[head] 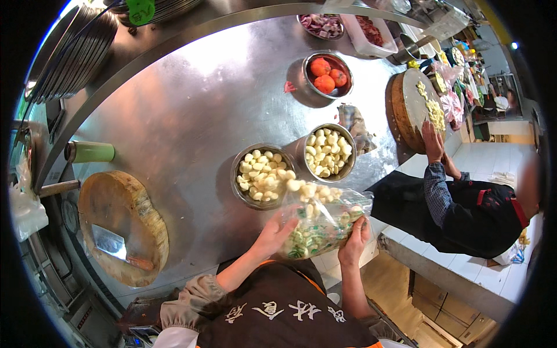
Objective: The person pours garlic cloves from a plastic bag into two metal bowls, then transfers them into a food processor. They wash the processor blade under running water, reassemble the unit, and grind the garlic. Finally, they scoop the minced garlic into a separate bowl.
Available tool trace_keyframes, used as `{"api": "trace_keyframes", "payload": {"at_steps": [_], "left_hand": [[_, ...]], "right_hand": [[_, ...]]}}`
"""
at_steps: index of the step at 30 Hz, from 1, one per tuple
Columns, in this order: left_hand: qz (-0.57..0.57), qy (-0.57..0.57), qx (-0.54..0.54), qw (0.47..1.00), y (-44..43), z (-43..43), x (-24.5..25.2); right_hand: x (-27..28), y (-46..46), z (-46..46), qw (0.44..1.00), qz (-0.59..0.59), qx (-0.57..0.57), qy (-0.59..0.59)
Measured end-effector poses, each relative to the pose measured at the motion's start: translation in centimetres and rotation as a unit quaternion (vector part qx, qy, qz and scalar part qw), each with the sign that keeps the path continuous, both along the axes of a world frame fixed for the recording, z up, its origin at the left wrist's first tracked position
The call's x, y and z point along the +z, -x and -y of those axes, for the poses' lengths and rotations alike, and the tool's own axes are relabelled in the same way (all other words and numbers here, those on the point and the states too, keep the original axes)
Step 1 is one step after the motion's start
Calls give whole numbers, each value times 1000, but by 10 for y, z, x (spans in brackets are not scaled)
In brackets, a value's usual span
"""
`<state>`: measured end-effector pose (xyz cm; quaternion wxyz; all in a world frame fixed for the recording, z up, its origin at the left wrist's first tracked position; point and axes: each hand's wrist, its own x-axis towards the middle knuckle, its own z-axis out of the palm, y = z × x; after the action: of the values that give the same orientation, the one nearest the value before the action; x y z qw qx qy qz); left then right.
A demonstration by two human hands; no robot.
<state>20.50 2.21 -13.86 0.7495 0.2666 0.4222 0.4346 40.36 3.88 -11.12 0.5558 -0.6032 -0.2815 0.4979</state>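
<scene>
Both my hands hold a clear plastic bag (320,232) with green print and peeled garlic cloves inside. My left hand (275,232) grips its left side near the mouth, and my right hand (356,239) grips the right side. The bag is tilted, and blurred cloves (294,184) spill from its mouth over the right rim of a steel bowl (235,188). Garlic cloves (261,172) fill much of that bowl. Just right of it, a deeper steel container (300,149) holds more peeled garlic (328,152).
A cleaver (109,242) lies on a round wooden chopping block (115,195) at left, near a green cylinder (93,152). Beyond the garlic stand a bowl of peeled tomatoes (324,82) and a cloth (357,126). At right, a co-worker's hands (433,141) touch chopped pieces on another block (404,113).
</scene>
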Motion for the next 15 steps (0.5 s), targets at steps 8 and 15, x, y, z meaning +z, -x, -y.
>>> {"api": "trace_keyframes", "payload": {"at_steps": [8,15], "left_hand": [[38,-5,-66,997,-52,-82,-17],[91,10,-8,996,-71,-65,-30]], "right_hand": [[16,-32,-49,993,76,-81,40],[12,-46,-41,996,49,-75,17]]}}
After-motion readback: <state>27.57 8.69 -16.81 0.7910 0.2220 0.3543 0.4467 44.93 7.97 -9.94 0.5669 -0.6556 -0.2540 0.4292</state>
